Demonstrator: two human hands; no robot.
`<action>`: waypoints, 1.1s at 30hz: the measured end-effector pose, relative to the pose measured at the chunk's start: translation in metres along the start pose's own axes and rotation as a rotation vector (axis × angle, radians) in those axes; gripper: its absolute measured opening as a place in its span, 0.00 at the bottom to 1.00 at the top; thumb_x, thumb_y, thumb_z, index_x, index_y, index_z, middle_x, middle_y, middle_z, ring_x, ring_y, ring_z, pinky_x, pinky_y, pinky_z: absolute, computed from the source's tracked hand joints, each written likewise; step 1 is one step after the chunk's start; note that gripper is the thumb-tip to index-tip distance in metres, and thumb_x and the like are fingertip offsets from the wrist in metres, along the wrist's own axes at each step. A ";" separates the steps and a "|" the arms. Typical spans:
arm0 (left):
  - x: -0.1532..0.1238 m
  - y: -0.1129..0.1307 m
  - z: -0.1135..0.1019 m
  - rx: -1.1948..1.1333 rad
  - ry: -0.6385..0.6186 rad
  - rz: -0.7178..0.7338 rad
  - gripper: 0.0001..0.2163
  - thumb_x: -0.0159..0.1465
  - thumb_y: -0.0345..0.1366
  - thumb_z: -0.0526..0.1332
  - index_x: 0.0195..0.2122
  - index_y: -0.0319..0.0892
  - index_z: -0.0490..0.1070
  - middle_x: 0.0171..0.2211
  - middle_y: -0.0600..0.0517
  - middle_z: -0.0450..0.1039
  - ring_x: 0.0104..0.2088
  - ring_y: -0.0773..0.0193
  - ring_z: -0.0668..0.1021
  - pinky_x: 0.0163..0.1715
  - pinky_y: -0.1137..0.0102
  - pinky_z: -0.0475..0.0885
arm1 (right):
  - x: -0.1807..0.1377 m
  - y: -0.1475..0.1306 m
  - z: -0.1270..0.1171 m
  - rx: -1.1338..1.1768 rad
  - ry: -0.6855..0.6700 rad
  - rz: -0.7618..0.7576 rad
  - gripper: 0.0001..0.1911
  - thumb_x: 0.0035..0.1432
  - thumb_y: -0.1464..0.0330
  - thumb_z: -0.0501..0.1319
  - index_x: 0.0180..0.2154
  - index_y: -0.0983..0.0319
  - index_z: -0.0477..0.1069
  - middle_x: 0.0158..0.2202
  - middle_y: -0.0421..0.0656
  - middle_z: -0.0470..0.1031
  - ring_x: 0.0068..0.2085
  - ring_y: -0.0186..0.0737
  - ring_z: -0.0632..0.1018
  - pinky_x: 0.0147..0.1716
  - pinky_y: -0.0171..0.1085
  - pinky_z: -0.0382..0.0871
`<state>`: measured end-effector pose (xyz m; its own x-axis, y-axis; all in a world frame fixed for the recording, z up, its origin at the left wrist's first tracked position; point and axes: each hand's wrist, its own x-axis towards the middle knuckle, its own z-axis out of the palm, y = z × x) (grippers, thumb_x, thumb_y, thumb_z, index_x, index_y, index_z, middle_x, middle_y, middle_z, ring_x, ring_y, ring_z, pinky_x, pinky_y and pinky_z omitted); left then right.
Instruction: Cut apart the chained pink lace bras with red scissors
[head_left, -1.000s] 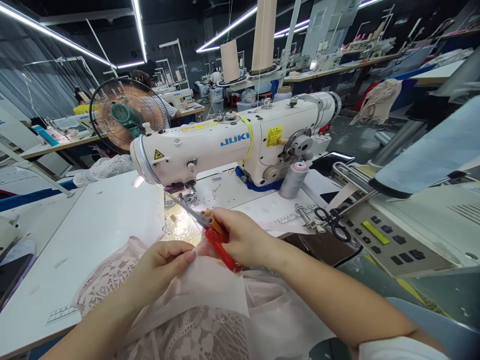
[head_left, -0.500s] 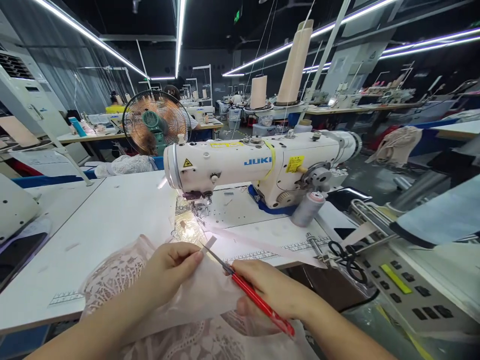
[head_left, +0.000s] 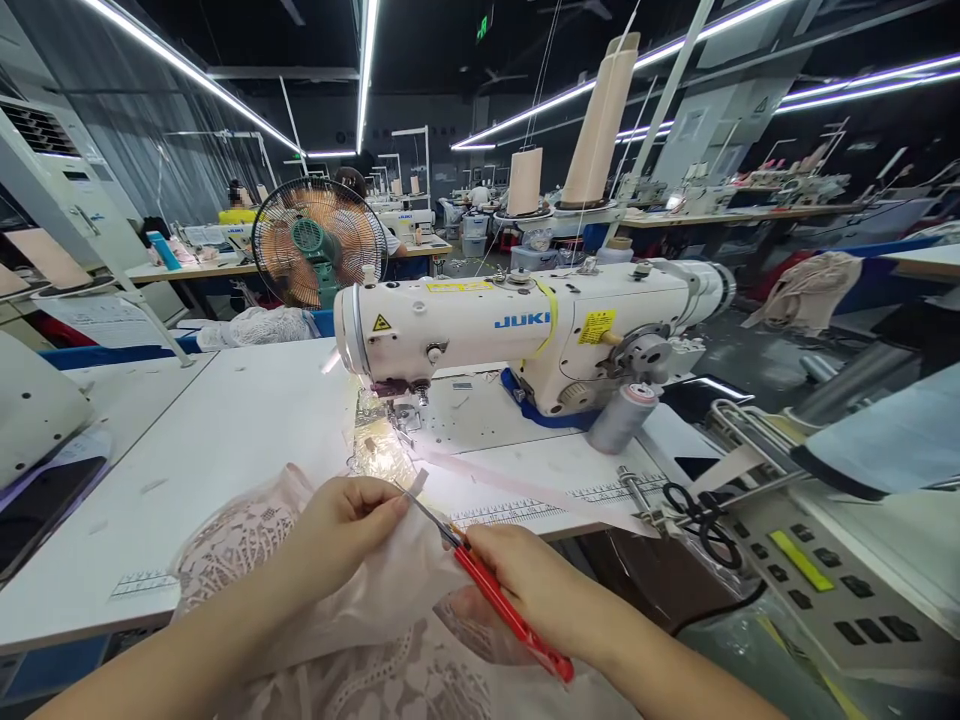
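My left hand [head_left: 349,525] pinches the edge of a pale pink lace garment [head_left: 247,545] between thumb and fingers. A short end of narrow tape [head_left: 418,483] sticks out just beyond those fingertips. In my right hand [head_left: 525,575] is a pair of red-handled scissors [head_left: 495,590], with the thin metal blades pointing up and left at the tape by my left fingertips. Some right fingers are hidden behind the handle. Cloth hangs below both hands toward my lap, over the table's front edge.
A white sewing machine [head_left: 465,320] stands just ahead, its lamp lighting the needle area. A grey thread cone [head_left: 624,418] sits to its right. Pink tape [head_left: 510,478] runs across the white table [head_left: 247,400]. Black-handled scissors [head_left: 705,525] lie at right, and a fan [head_left: 319,245] stands behind.
The red handle has swung a little lower and left, so the scissors point more steeply. My left hand keeps its pinch on the cloth. The view has shifted slightly.
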<state>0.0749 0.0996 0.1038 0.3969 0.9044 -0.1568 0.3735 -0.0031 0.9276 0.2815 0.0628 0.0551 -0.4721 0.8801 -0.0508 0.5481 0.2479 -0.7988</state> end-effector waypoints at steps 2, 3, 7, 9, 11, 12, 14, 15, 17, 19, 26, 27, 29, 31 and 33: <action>0.000 -0.001 -0.001 0.054 0.003 0.028 0.16 0.58 0.46 0.58 0.22 0.38 0.72 0.18 0.55 0.64 0.21 0.67 0.65 0.22 0.73 0.60 | 0.000 0.004 0.003 0.022 0.050 -0.002 0.16 0.53 0.60 0.60 0.23 0.60 0.55 0.22 0.35 0.60 0.24 0.33 0.61 0.24 0.32 0.55; 0.000 -0.001 -0.001 0.086 0.003 0.050 0.16 0.58 0.45 0.57 0.21 0.39 0.71 0.18 0.55 0.64 0.21 0.67 0.65 0.22 0.73 0.60 | 0.000 0.006 0.002 0.034 0.080 0.008 0.18 0.53 0.59 0.60 0.22 0.60 0.54 0.21 0.35 0.59 0.24 0.33 0.60 0.24 0.32 0.54; -0.005 -0.007 0.005 0.195 0.020 0.193 0.10 0.61 0.40 0.55 0.31 0.41 0.72 0.22 0.54 0.69 0.25 0.65 0.69 0.24 0.73 0.63 | -0.002 0.006 -0.003 0.170 0.246 -0.035 0.22 0.48 0.51 0.63 0.25 0.60 0.58 0.24 0.37 0.61 0.26 0.34 0.62 0.24 0.33 0.57; -0.009 -0.010 0.011 0.242 0.018 0.299 0.09 0.62 0.37 0.54 0.41 0.43 0.68 0.23 0.55 0.70 0.25 0.65 0.70 0.25 0.73 0.64 | -0.001 0.002 -0.003 0.331 0.264 -0.118 0.22 0.49 0.50 0.63 0.31 0.61 0.63 0.30 0.40 0.66 0.30 0.37 0.66 0.28 0.34 0.62; -0.013 -0.012 0.017 0.270 -0.032 0.389 0.10 0.62 0.36 0.53 0.45 0.44 0.62 0.23 0.56 0.70 0.23 0.66 0.70 0.24 0.74 0.63 | 0.001 -0.002 0.001 0.476 0.221 -0.161 0.18 0.53 0.52 0.61 0.35 0.61 0.65 0.33 0.42 0.67 0.32 0.38 0.69 0.32 0.36 0.65; -0.014 -0.012 0.019 0.272 -0.069 0.418 0.09 0.62 0.35 0.53 0.44 0.44 0.60 0.24 0.55 0.71 0.23 0.67 0.70 0.23 0.74 0.63 | 0.002 -0.004 0.004 0.517 0.188 -0.165 0.16 0.55 0.54 0.60 0.33 0.61 0.65 0.31 0.41 0.67 0.31 0.37 0.68 0.32 0.36 0.65; -0.017 -0.012 0.023 0.251 -0.135 0.445 0.07 0.63 0.35 0.53 0.42 0.45 0.57 0.24 0.55 0.72 0.21 0.68 0.69 0.21 0.75 0.62 | 0.004 -0.006 0.010 0.531 0.146 -0.156 0.14 0.56 0.56 0.59 0.30 0.61 0.65 0.27 0.39 0.64 0.28 0.36 0.66 0.28 0.34 0.64; -0.017 -0.012 0.023 0.246 -0.162 0.451 0.06 0.63 0.35 0.53 0.41 0.45 0.56 0.25 0.55 0.73 0.21 0.68 0.69 0.21 0.75 0.61 | 0.003 -0.007 0.012 0.512 0.142 -0.155 0.14 0.56 0.58 0.60 0.28 0.61 0.64 0.26 0.39 0.63 0.26 0.35 0.65 0.26 0.34 0.63; -0.018 -0.012 0.021 0.300 -0.204 0.475 0.06 0.63 0.34 0.52 0.41 0.44 0.56 0.26 0.53 0.74 0.23 0.66 0.71 0.23 0.74 0.64 | 0.002 -0.008 0.014 0.426 0.164 -0.161 0.12 0.56 0.60 0.59 0.27 0.61 0.63 0.24 0.38 0.61 0.25 0.35 0.63 0.25 0.34 0.61; -0.019 -0.014 0.014 0.470 -0.222 0.509 0.08 0.63 0.33 0.51 0.44 0.41 0.58 0.30 0.47 0.76 0.28 0.60 0.75 0.28 0.70 0.68 | -0.002 -0.007 0.013 0.321 0.244 -0.161 0.11 0.57 0.61 0.58 0.26 0.60 0.63 0.22 0.38 0.61 0.25 0.36 0.63 0.25 0.35 0.61; -0.019 -0.020 -0.044 0.962 -0.156 0.376 0.11 0.64 0.29 0.46 0.36 0.39 0.68 0.34 0.44 0.74 0.34 0.55 0.74 0.36 0.65 0.66 | -0.023 0.011 -0.007 0.191 0.571 -0.026 0.12 0.57 0.58 0.57 0.26 0.58 0.67 0.25 0.41 0.68 0.29 0.43 0.71 0.34 0.41 0.68; -0.019 -0.020 -0.052 0.975 -0.142 0.380 0.11 0.64 0.30 0.47 0.35 0.39 0.68 0.32 0.44 0.73 0.33 0.56 0.74 0.35 0.65 0.65 | -0.026 0.015 -0.008 0.192 0.604 -0.004 0.12 0.56 0.58 0.58 0.26 0.58 0.67 0.26 0.42 0.69 0.31 0.44 0.72 0.37 0.42 0.68; -0.021 -0.020 -0.064 0.964 -0.143 0.380 0.10 0.64 0.32 0.48 0.35 0.40 0.68 0.31 0.46 0.73 0.32 0.57 0.73 0.34 0.67 0.64 | -0.029 0.022 -0.007 0.199 0.665 0.035 0.11 0.56 0.58 0.59 0.27 0.58 0.67 0.29 0.43 0.72 0.35 0.46 0.74 0.41 0.44 0.68; -0.024 -0.019 -0.070 0.925 -0.158 0.367 0.09 0.64 0.33 0.49 0.35 0.40 0.68 0.32 0.47 0.73 0.33 0.59 0.73 0.34 0.68 0.64 | -0.030 0.029 -0.004 0.208 0.724 0.067 0.10 0.55 0.59 0.60 0.29 0.58 0.68 0.33 0.44 0.74 0.38 0.48 0.75 0.43 0.44 0.68; -0.028 -0.017 -0.071 0.887 -0.162 0.352 0.08 0.63 0.32 0.51 0.35 0.40 0.69 0.32 0.48 0.74 0.33 0.60 0.74 0.34 0.69 0.64 | -0.029 0.033 -0.003 0.194 0.758 0.069 0.10 0.54 0.59 0.60 0.30 0.58 0.69 0.34 0.45 0.75 0.41 0.49 0.75 0.43 0.44 0.68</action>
<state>-0.0021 0.1048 0.1160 0.6931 0.7204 -0.0253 0.6816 -0.6437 0.3479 0.3152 0.0467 0.0319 0.1964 0.9446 0.2630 0.3961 0.1689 -0.9025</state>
